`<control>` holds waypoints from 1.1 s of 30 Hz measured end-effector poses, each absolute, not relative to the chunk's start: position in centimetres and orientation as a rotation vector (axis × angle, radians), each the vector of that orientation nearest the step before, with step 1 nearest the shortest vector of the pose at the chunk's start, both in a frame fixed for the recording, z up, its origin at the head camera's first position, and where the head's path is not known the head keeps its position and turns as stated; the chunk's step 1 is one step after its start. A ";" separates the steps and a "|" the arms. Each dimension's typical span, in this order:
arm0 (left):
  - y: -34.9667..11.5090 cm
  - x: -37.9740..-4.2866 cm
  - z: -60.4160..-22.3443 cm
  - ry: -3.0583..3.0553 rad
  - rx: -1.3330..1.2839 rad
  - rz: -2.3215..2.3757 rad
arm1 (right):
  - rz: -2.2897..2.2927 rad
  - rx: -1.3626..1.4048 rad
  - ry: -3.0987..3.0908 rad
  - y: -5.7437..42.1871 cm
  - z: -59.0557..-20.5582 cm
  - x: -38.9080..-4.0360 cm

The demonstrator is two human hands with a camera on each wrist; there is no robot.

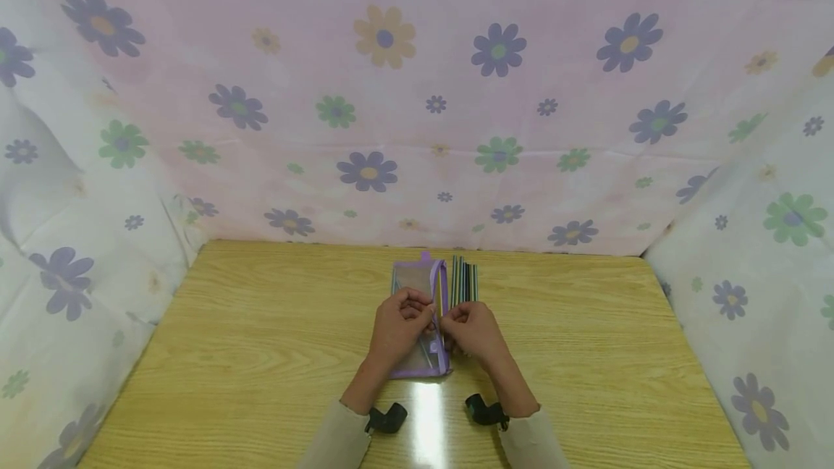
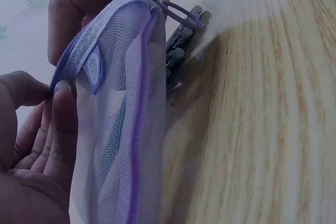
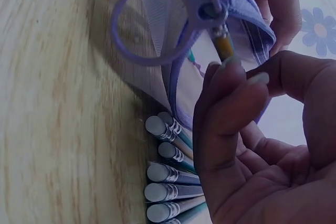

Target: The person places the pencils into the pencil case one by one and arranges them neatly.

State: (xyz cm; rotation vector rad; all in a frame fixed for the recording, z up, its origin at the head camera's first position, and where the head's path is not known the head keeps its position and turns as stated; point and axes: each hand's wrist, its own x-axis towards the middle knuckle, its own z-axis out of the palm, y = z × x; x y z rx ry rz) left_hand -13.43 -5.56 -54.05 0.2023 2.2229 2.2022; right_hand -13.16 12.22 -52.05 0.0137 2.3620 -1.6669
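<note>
A mesh pencil pouch [image 1: 413, 364] with purple trim lies on the table, its zipped side gaping. My left hand [image 1: 399, 324] pinches the edge of the opening between thumb and finger, beside a small oval label [image 2: 93, 71]. At that opening my right hand [image 1: 477, 328] has its thumb and finger on a yellow pencil [image 3: 224, 45] with a metal ferrule. The pencil's length lies along the opening in the head view. A purple zipper ring [image 3: 119, 40] hangs close to the right fingertips. Through the mesh, a teal strip [image 2: 113, 135] shows inside the pouch.
Several pencils [image 1: 465, 277] with white erasers [image 3: 157, 173] lie side by side just right of the pouch. Wood-grain table [image 1: 274, 324] extends to both sides. A flowered cloth [image 1: 417, 129] hangs behind it. Black wrist mounts [image 1: 389, 418] sit under the wrists.
</note>
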 end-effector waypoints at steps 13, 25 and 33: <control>-5.5 -13.5 -54.2 2.229 0.195 2.202 | -1.641 -0.004 2.401 11.7 -52.5 -13.0; -5.6 -13.5 -54.0 2.212 0.204 2.221 | -1.695 0.002 2.393 12.0 -52.3 -13.2; -5.8 -13.5 -53.7 2.188 0.196 2.250 | -1.698 0.013 2.532 13.6 -52.0 -13.7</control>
